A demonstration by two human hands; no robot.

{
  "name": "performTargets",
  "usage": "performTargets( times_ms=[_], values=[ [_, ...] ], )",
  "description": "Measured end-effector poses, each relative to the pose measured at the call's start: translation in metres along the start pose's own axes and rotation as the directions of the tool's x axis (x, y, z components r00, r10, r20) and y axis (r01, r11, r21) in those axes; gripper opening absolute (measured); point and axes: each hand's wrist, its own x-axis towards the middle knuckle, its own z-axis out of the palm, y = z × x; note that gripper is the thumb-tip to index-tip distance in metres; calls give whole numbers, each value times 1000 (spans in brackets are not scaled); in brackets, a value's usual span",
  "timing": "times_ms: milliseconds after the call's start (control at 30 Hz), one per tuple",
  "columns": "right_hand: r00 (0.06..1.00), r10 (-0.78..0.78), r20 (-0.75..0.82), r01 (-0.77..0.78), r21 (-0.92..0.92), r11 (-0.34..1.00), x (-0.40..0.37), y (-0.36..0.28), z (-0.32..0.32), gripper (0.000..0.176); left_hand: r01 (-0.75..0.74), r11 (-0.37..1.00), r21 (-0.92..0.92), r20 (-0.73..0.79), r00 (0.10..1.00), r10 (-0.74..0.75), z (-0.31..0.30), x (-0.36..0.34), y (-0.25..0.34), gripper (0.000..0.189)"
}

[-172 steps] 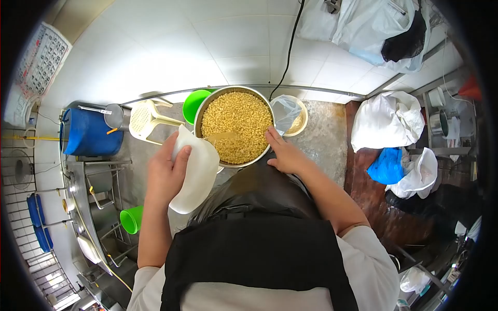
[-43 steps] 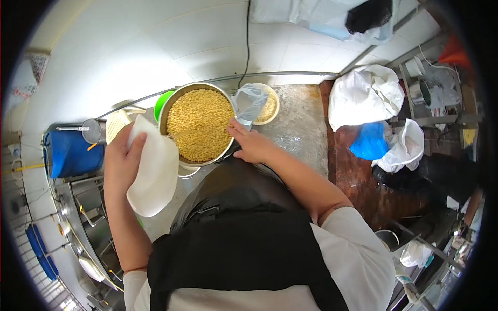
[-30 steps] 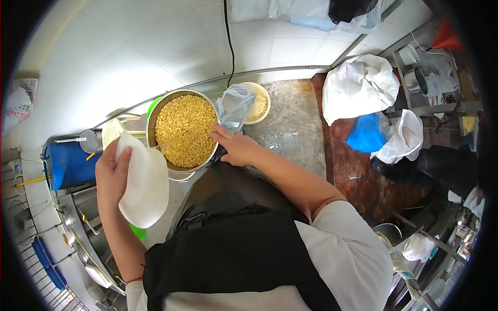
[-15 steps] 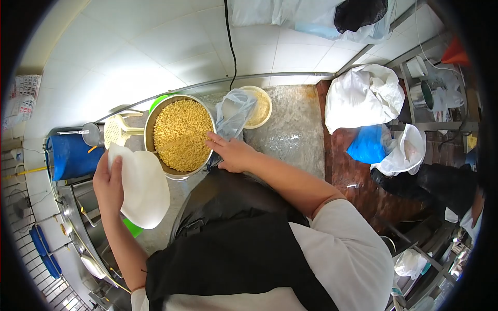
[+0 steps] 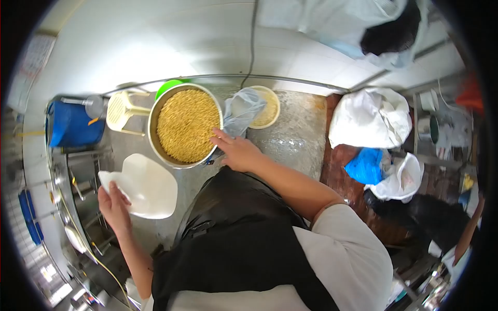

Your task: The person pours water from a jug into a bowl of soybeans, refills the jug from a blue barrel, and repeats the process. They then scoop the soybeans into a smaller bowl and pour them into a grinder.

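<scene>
In my left hand (image 5: 114,207) I hold a white plastic scoop (image 5: 155,189), with my fingers and thumb closed on its narrow end at the lower left of the pot. No beans show on the scoop's visible surface. A round metal pot (image 5: 151,132) is filled nearly to the brim with yellow beans or kernels (image 5: 187,124), too small to tell which. My right hand (image 5: 241,153) lies at the pot's right side, its fingers hooked over the rim and the thumb partly hidden.
Right of the pot are a grey plastic bag (image 5: 241,111) and a pale tub (image 5: 274,106). A cream stool (image 5: 119,111) and blue barrel (image 5: 78,124) stand left. White sacks (image 5: 368,119) and a blue bag (image 5: 364,166) lie right. Another person's arm (image 5: 469,233) shows far right.
My left hand has drawn the scoop down from the pot's edge and tilted it so its broad face shows. My right hand stays at the rim. The whole view has shifted slightly.
</scene>
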Motion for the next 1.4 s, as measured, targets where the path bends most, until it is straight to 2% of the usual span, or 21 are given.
performTargets(
  times_ms=[100,200,267,300,367,400,467,600,633,700,800,833,900,1000,1067,1100,1133,1267,1333,1400],
  values=[
    [999,-41,-20,41,-14,999,1,0,2,87,43,998,49,-9,999,-43,-5,-15,-6,20],
    [998,-61,-33,60,-32,998,4,-1,5,86,108,994,-31,-10,994,-108,-16,-25,-36,19],
    [996,-45,-82,40,-53,998,5,-4,6,87,162,987,-18,-38,986,-163,-22,-37,-55,22],
    [995,-80,-51,77,-68,995,6,-6,6,87,195,981,-13,-54,979,-196,-23,-43,-63,23],
    [999,23,-28,-24,-34,999,9,-11,5,89,276,959,-60,-104,954,-281,-24,-55,-90,25],
    [1000,-10,2,10,-54,998,11,-13,5,89,294,946,-136,-109,945,-309,-24,-63,-99,27],
    [1000,24,-20,-26,-86,996,12,-15,7,92,380,919,-108,-113,913,-391,-28,-79,-107,28],
    [999,-32,1,32,-206,978,16,-14,9,97,480,859,-180,-87,862,-500,-34,-106,-145,34],
    [1000,10,24,-5,-200,980,17,-19,7,100,492,851,-182,-74,857,-511,-36,-111,-150,36],
    [997,55,48,-44,-201,979,17,-24,9,102,511,856,-72,-38,857,-515,-39,-121,-158,43],
    [999,43,6,-40,-247,968,18,-21,19,107,430,898,95,6,902,-433,-33,-136,-193,54],
    [999,33,-15,-36,-249,968,17,-19,22,108,427,900,85,12,903,-429,-34,-139,-190,54],
    [999,28,-43,-38,-262,964,17,-21,19,109,445,879,171,125,875,-467,-33,-142,-175,56],
    [996,82,-30,-87,-258,962,17,-29,17,107,396,888,234,211,871,-444,-25,-147,-171,56],
    [995,94,-30,-99,-249,963,17,-34,14,100,348,879,326,277,854,-440,-19,-147,-165,57],
    [994,105,-32,-109,-243,964,14,-34,13,96,329,886,328,301,852,-428,-15,-148,-164,57],
    [996,44,-84,-63,-247,967,12,-32,16,90,309,897,315,330,851,-409,-11,-150,-164,56],
    [992,71,-106,-92,-216,972,11,-27,11,83,187,935,302,424,852,-307,14,-158,-169,54],
    [990,-104,-91,82,-213,974,8,-17,6,78,141,947,290,477,836,-270,34,-158,-160,53],
    [991,-117,-66,100,-213,972,5,-9,3,78,123,941,316,469,841,-268,51,-155,-137,48]
  ],
)
